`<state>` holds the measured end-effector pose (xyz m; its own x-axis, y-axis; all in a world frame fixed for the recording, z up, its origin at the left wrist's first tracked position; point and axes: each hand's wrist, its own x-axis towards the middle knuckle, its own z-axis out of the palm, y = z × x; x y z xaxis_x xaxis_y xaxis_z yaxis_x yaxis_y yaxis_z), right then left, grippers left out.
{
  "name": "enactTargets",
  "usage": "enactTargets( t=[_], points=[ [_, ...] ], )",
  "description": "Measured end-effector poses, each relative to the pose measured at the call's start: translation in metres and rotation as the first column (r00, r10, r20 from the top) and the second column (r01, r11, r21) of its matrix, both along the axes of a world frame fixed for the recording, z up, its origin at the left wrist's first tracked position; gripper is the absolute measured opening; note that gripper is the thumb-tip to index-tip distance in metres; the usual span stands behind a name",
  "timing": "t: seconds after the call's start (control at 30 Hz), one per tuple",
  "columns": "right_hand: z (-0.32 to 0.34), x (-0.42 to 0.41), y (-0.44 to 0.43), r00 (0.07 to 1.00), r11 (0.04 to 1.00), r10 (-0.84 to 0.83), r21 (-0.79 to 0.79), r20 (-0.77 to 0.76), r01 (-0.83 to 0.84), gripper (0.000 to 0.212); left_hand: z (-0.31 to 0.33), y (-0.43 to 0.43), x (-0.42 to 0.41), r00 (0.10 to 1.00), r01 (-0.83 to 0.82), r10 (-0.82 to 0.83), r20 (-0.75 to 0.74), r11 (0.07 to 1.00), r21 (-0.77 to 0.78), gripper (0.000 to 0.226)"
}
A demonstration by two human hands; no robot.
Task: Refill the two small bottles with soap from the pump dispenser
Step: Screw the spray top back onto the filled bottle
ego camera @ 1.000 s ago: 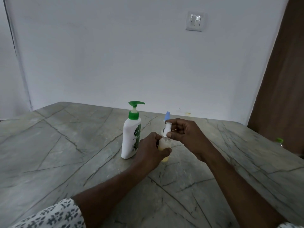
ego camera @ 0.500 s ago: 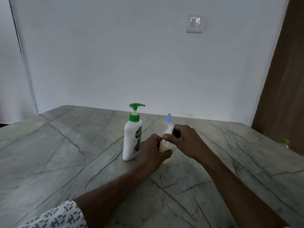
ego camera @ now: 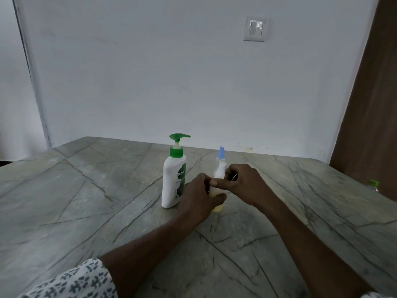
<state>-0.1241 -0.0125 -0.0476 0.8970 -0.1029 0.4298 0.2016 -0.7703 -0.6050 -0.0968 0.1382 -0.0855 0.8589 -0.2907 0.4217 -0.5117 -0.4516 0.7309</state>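
A white pump dispenser (ego camera: 174,177) with a green pump head stands upright on the grey stone table (ego camera: 86,201). Just right of it stands a small clear bottle (ego camera: 217,207) holding yellowish soap. My left hand (ego camera: 198,197) grips its body. My right hand (ego camera: 243,183) pinches its white cap (ego camera: 220,169) at the neck. Behind the hands a blue tip (ego camera: 220,152) sticks up; I cannot tell whether it belongs to this bottle or to a second one.
A green bottle cap (ego camera: 373,183) shows beyond the table's right edge, by a brown door (ego camera: 369,104). A white wall with a light switch (ego camera: 255,27) closes off the table's far side.
My right hand has come down with the white cap onto the bottle's neck. My left hand keeps its hold on the bottle. The camera has shifted slightly.
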Motion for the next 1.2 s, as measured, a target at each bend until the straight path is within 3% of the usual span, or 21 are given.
enactTargets(
  t=[0.1,0.17,0.23,0.37,0.5,0.63,0.7,0.83,1.0,1.1,1.2],
  points=[
    [0.0063,-0.0073,-0.0056,0.983,0.965,0.181,0.196,-0.006,-0.177,0.02,-0.0011,-0.0007,0.0007,1.0,0.007,-0.007,-0.014,1.0,-0.009,0.036],
    [0.0068,-0.0079,-0.0049,0.974,0.942,0.221,0.247,0.05,-0.226,0.02,-0.0022,-0.0008,0.0013,1.0,0.009,-0.009,-0.025,1.0,-0.023,0.037],
    [0.0056,-0.0065,-0.0022,0.977,0.957,0.199,0.201,0.073,-0.209,0.014,-0.0018,-0.0003,0.0005,1.0,0.002,-0.003,-0.022,1.0,-0.027,0.036],
    [0.0036,-0.0045,-0.0025,0.993,0.981,0.1,0.162,0.055,-0.108,0.029,0.0011,0.0006,-0.0027,1.0,0.004,-0.004,-0.011,1.0,-0.013,0.034],
    [0.0022,-0.0051,-0.0025,0.979,0.961,0.201,0.198,-0.013,-0.195,0.02,0.0017,0.0008,-0.0027,0.999,0.014,-0.015,-0.03,1.0,-0.024,0.035],
    [-0.0002,-0.0016,-0.0022,0.998,0.993,0.067,0.097,0.01,-0.067,0.033,0.0012,0.0012,-0.0038,1.0,0.006,-0.006,-0.024,1.0,-0.014,0.035],
    [0.0016,-0.003,-0.0049,0.996,0.989,0.087,0.122,-0.017,-0.084,0.035,0.0017,0.0013,-0.0043,0.999,0.013,-0.013,-0.032,1.0,-0.019,0.035],
    [0.005,-0.0072,-0.0067,0.979,0.954,0.199,0.22,0.049,-0.205,0.019,0.0017,0.0012,-0.0033,1.0,0.006,-0.006,-0.03,1.0,-0.018,0.035],
    [0.0022,-0.0033,-0.0071,0.993,0.971,0.119,0.209,0.006,-0.118,0.028,0.0013,0.0008,-0.0035,1.0,0.01,-0.01,-0.03,1.0,-0.018,0.034],
    [0.0035,-0.0048,-0.0086,0.984,0.96,0.175,0.219,0.029,-0.177,0.02,0.0008,0.0003,-0.002,0.999,0.009,-0.01,-0.038,1.0,-0.022,0.035],
    [0.0008,-0.0026,-0.006,0.995,0.986,0.089,0.14,0.047,-0.095,0.025,0.0003,0.0001,-0.0014,0.999,0.004,-0.005,-0.035,1.0,-0.017,0.035]
  ],
)
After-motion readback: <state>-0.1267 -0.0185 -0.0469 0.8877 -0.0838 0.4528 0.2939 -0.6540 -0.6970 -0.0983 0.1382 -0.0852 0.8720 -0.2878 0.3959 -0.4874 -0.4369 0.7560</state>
